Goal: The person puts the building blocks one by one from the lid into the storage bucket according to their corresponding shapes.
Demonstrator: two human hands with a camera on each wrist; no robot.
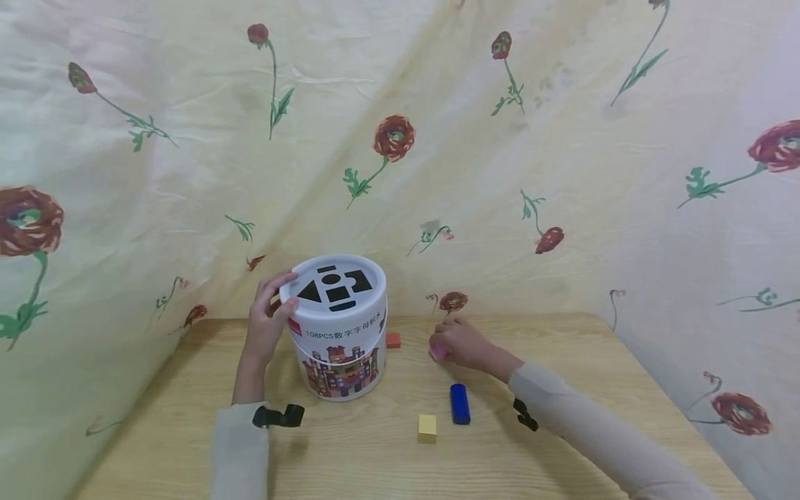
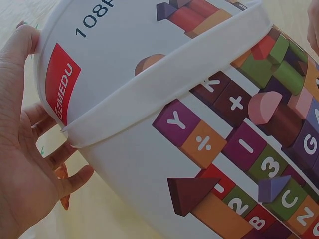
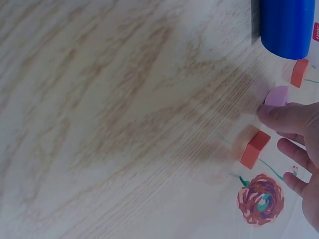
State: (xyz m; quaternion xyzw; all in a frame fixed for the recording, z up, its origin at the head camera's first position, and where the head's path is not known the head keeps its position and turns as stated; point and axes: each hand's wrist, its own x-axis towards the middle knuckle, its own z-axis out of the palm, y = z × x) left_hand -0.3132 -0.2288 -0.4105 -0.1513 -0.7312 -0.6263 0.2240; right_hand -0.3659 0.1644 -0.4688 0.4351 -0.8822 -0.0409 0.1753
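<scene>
A white toy-block bucket (image 1: 344, 323) with shaped holes in its lid stands upright on the left of the table. My left hand (image 1: 267, 316) grips its upper edge, the thumb at the lid's rim and fingers around the side; the left wrist view shows fingers against the bucket wall (image 2: 114, 184). To the right, my right hand (image 1: 465, 344) pinches a pink block (image 1: 439, 350) with a rounded edge, low over the table. In the right wrist view the thumb covers part of this pink block (image 3: 277, 95).
A blue rod-like block (image 1: 459, 403) and a yellow block (image 1: 428, 428) lie nearer the front. One red block (image 1: 393, 340) sits beside the bucket. Another red block (image 3: 255, 149) shows near the right hand. Flowered cloth (image 1: 437, 173) hangs behind the wooden table (image 1: 356, 458).
</scene>
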